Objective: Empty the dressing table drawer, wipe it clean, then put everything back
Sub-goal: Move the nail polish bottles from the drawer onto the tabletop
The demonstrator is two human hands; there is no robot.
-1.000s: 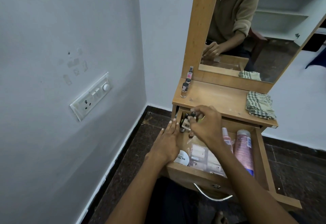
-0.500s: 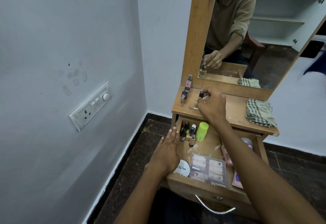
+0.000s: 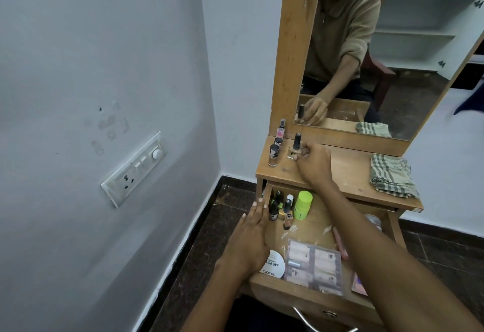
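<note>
Since a second ago the right hand (image 3: 313,163) has risen out of the drawer (image 3: 309,296) and now sits on the dressing table top (image 3: 343,174), fingers curled closed around the clear base of a black-capped nail polish bottle (image 3: 296,146) standing upright on the wood. At nine o'clock from that bottle a row of four more small bottles (image 3: 277,143) runs along the left edge of the top toward the mirror (image 3: 379,56), each upright and apart from the held one. At three o'clock on the top, well apart from the hand, lies a folded checked cloth (image 3: 392,176). The left hand (image 3: 251,240) has kept its place, lying flat and open, palm down, along the drawer's left wall, holding nothing. The drawer stands pulled out below the top. In its far left corner, just beside the left fingertips, stand a few small dark-capped bottles (image 3: 280,207) with a lime green container (image 3: 302,204) at three o'clock of them, touching or nearly so. Toward six o'clock lie a round white tub (image 3: 275,266), partly under the left hand, and a clear packet of sachets (image 3: 314,263) just beside it. Pink items at the drawer's right are mostly hidden by the right forearm.
</note>
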